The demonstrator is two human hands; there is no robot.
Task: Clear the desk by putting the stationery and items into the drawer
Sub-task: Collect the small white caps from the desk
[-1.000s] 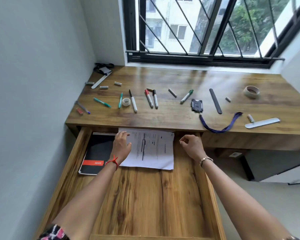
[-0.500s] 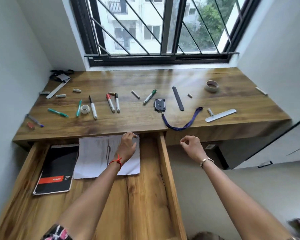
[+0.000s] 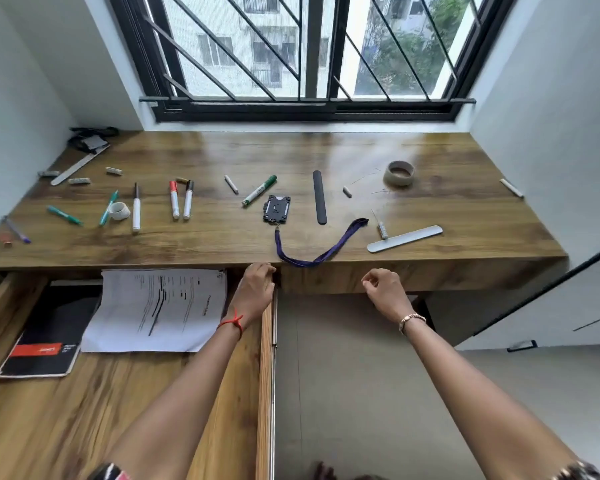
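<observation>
The open wooden drawer (image 3: 264, 375) sits under the desk (image 3: 222, 157) at the lower left. It holds a printed sheet (image 3: 160, 306) and a black notebook (image 3: 49, 337). My left hand (image 3: 253, 289) rests at the drawer's right wall just under the desk edge, fingers bent and holding nothing. My right hand (image 3: 383, 289) hangs loosely curled in the air to the right of the drawer, below a purple lanyard (image 3: 323, 254). On the desk lie a black badge holder (image 3: 276, 208), a green marker (image 3: 259, 190), two markers (image 3: 181, 200), a black strip (image 3: 319, 201) and a tape roll (image 3: 399, 173).
Further left on the desk lie green pens (image 3: 65, 215), a small tape roll (image 3: 119, 210) and a white pen (image 3: 136, 209). A pale strip (image 3: 404, 238) lies at the right front. Walls close both desk ends, and a barred window (image 3: 309, 53) stands behind. The floor (image 3: 361, 393) shows right of the drawer.
My left hand has slid right, off the printed sheet, to the drawer's right wall. The view has swung right. My right hand stays loosely curled at the same height.
</observation>
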